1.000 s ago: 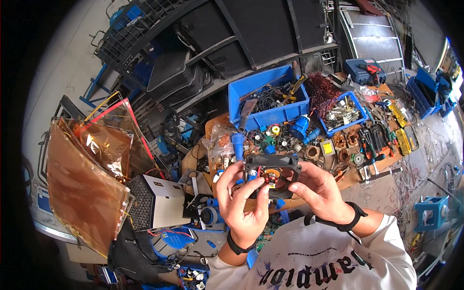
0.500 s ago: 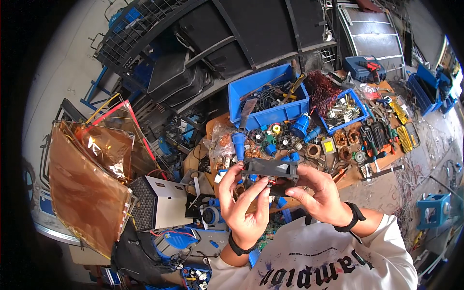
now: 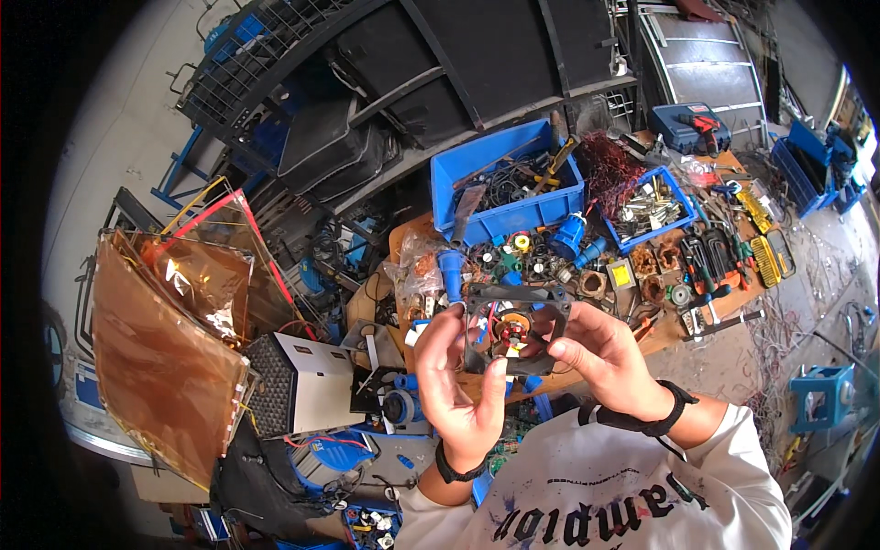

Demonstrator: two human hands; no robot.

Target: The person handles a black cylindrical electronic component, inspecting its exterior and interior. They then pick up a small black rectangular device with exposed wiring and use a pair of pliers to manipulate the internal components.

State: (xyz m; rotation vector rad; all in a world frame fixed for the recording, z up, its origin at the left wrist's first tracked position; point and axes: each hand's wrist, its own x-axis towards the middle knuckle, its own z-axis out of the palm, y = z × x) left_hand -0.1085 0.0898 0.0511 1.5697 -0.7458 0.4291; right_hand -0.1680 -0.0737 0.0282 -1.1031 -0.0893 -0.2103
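A square black cooling fan frame (image 3: 519,294) is held up over the near edge of the workbench, its open face toward me. At its centre shows a motor core (image 3: 513,332) with copper-coloured and red parts; no blades are visible round it. My left hand (image 3: 456,394) grips the frame's left side, thumb at the lower edge and fingers behind. My right hand (image 3: 607,359) clasps the right side, its thumb by the lower right corner. The fingertips behind the frame are partly hidden.
Beyond my hands, the wooden workbench (image 3: 724,323) bears a blue bin (image 3: 513,222) of cables and tools, a smaller blue tray (image 3: 632,240) of metal pieces, pliers and a yellow brush (image 3: 766,260). A white box (image 3: 316,385) and copper-coloured sheets (image 3: 165,367) stand at left.
The fan frame has tilted from nearly edge-on to face me, bringing its motor core into view. My left fingers have moved off its middle to the left side.
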